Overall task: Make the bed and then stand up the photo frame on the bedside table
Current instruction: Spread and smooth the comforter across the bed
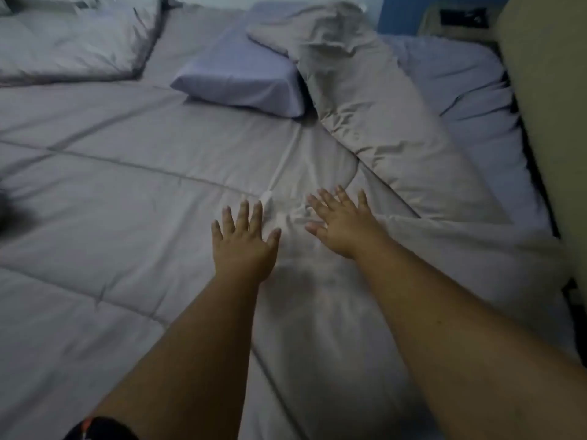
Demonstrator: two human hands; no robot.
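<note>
Smoothing was the step in hand: the left hand [244, 242] and right hand [341, 222] lay spread flat and empty on the grey comforter [133, 192], either side of a bunched ridge. At one o'clock a folded-back corner [397, 134] bared the sheet [470, 100]; I judged it wanted pulling flat next. At one o'clock beyond, the bedside table [457, 23] showed, its photo frame indistinct.

Both bare arms reach forward from the lower frame — left hand [243, 241] and right hand [341, 222] flat, palms down, fingers spread, side by side near centre.
</note>
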